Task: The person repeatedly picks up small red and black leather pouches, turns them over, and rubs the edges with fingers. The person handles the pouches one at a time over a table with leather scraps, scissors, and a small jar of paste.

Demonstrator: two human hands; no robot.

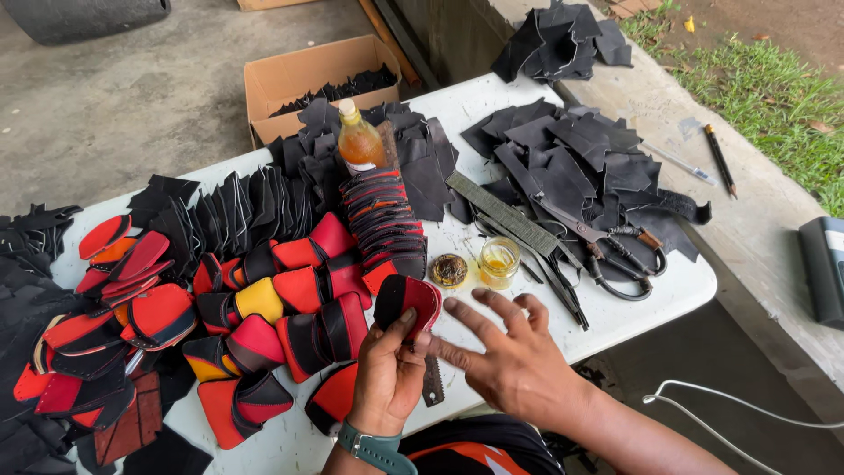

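Observation:
My left hand (387, 374) grips a curved red and black leather piece (406, 303) by its lower edge, above the white table (677, 286). My right hand (510, 356) hovers just right of that piece, fingers spread and holding nothing, its forefinger close to my left thumb. Directly beyond the hands stand a small glass jar of yellow liquid (498, 261) and a round brown lid (448, 270). A small serrated metal strip (432, 383) lies on the table under my hands.
Red, black and yellow leather pieces (237, 325) cover the table's left half. Black leather cutouts (580, 158) pile at the right with scissors (607, 246) and a green strap (501, 214). A bottle of amber liquid (359, 141) stands behind; a cardboard box (308, 79) sits on the floor.

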